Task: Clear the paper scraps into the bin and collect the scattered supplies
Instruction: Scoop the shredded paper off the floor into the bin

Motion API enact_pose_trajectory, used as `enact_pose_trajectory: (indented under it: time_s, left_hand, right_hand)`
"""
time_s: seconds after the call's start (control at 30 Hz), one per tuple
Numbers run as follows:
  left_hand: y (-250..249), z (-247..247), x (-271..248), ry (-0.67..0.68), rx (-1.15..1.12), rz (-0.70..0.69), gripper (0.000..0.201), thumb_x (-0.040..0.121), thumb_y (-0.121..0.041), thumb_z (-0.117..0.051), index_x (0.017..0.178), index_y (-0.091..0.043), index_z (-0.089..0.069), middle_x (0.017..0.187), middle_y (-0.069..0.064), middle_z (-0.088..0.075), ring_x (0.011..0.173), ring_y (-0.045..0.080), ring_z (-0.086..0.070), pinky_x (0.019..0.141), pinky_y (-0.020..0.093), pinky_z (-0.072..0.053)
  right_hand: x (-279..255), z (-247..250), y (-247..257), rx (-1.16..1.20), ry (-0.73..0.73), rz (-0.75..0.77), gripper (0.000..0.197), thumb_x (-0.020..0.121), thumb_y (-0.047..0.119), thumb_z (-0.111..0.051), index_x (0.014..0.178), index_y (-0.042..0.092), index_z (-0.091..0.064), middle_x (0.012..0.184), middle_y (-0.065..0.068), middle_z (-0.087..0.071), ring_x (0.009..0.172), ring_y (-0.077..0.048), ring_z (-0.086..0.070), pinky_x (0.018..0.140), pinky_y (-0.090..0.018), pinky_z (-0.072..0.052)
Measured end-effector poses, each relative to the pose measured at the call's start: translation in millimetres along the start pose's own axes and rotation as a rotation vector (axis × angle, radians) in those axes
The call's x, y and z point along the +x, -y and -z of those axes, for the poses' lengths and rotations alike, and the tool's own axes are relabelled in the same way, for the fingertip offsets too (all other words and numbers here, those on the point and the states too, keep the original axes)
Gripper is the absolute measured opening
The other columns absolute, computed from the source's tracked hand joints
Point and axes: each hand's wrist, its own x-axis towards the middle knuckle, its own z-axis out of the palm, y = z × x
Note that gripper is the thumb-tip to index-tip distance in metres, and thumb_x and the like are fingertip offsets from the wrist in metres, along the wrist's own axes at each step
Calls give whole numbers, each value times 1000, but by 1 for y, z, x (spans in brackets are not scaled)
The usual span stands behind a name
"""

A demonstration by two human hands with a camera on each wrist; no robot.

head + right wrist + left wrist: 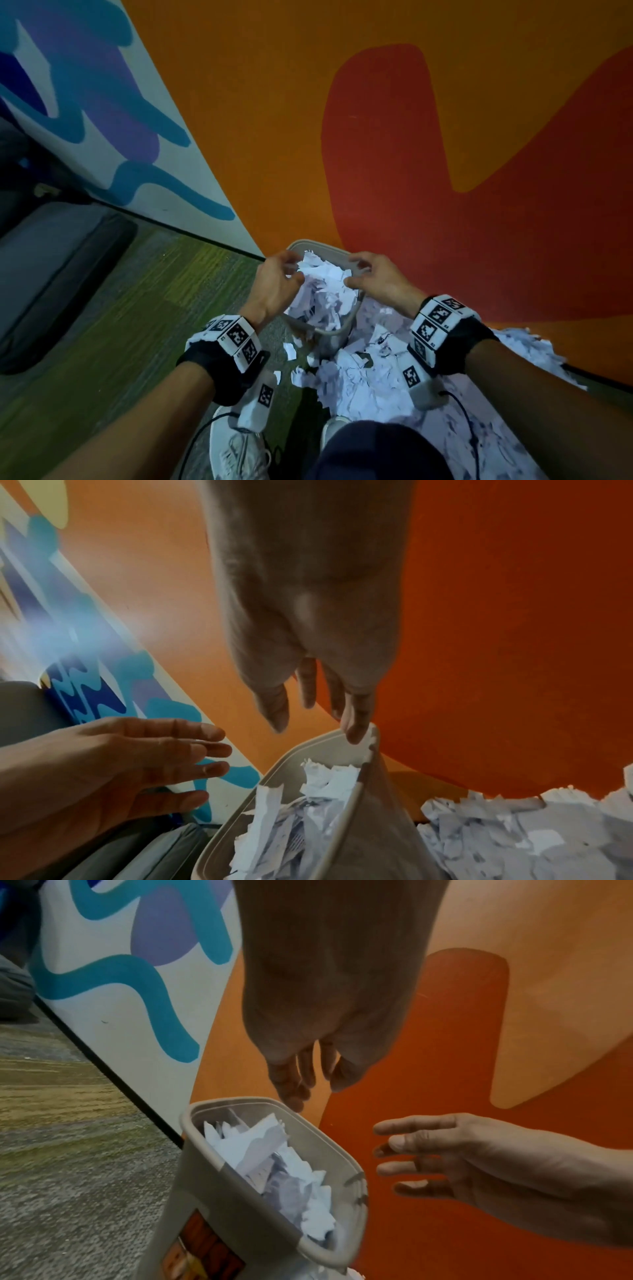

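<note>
Both hands held released over the bin

The left hand and right hand are spread, empty, above the grey plastic bin — stuffed with torn white paper scraps; more are heaped on the floor beside it.

Carpet floor bears bin, paper scraps.

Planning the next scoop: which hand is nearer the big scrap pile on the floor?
Right. The right hand is over the bin's side that borders the scrap pile; the left hand is over the bin's far side, away from it.
</note>
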Motion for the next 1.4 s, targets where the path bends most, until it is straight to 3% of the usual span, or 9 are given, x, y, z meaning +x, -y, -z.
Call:
enact_pose_trajectory:
  time_s: [0.17, 0.27, 0.5, 0.7, 0.83, 1.0, 1.2, 1.3, 1.4]
  left_hand:
    - [-26, -36, -20, 113, -55, -97, 16, 94, -9, -57, 105, -17, -67, 101, -1, -70, 85, 16, -69, 73, 42, -61]
    - [-28, -75, -29, 238, -41, -130, 19, 94, -7, -54, 105, -17, -67, 100, -3, -70, 85, 14, -69, 64, 29, -59]
    - [-1, -173, -22, 453, 10, -64, 30, 93, -8, -56, 121, -10, -64, 114, 12, -68, 99, 27, -67, 80, 35, -54]
    - [50, -226, 6, 537, 110, -7, 41, 94, -9, -62, 134, -8, -54, 124, 6, -59, 112, 20, -59, 86, 19, -47]
    - [76, -256, 28, 528, 54, -5, 76, 88, -8, -72, 152, -15, -31, 148, 6, -37, 134, 20, -41, 97, 20, -41]
    - [113, -297, 66, 548, 203, -60, 120, 78, -25, -83, 148, -58, 8, 163, 0, 25, 152, 30, 10, 119, 54, -24]
    - [116, -321, 86, 584, 487, 1, 125, 76, -11, -76, 144, -61, 17, 154, -2, 42, 146, 42, 24, 118, 63, -9]
    - [128, -329, 90, 582, 507, -21, 112, 79, -12, -71, 146, -60, 5, 159, -2, 31, 147, 45, 16, 115, 68, -13]
    - [135, -331, 88, 517, 577, 18, 63, 86, -48, -50, 144, -51, -26, 157, 0, -16, 141, 42, -22, 106, 63, -29]
  right_hand:
    - [-26, 28, -25, 25, -25, 6, 43, 86, 23, -75, 126, 19, -62, 118, 2, -62, 108, -13, -60, 87, -27, -53]
    - [-39, 39, -58, -10, -9, -18, 47, 86, 21, -74, 130, 16, -60, 128, -1, -60, 120, -16, -56, 99, -35, -49]
    - [-40, 31, -157, -77, 39, -152, 47, 84, 27, -77, 127, 21, -59, 128, -7, -56, 108, -23, -61, 90, -39, -51]
    - [-18, 15, -224, -32, 79, -317, 58, 83, 20, -79, 134, 17, -52, 136, -18, -53, 119, -31, -58, 86, -35, -50]
    - [14, 0, -249, -267, 16, -309, 90, 78, 32, -81, 151, 20, -31, 154, -15, -28, 140, -35, -31, 108, -42, -38]
    - [49, -17, -270, -541, 86, -347, 118, 72, 49, -82, 155, 37, 1, 163, -9, 10, 147, -47, 1, 110, -66, -28]
    - [69, -44, -286, -673, 122, -402, 111, 84, 35, -73, 152, 42, 15, 162, -16, 17, 144, -55, -5, 105, -71, -32]
    - [68, -52, -296, -653, 59, -326, 99, 81, 33, -76, 154, 33, -10, 158, -20, -1, 137, -57, -21, 102, -62, -40]
    - [67, -44, -297, -554, 11, -295, 65, 79, 17, -72, 135, 23, -39, 135, -15, -30, 120, -48, -45, 94, -50, -48]
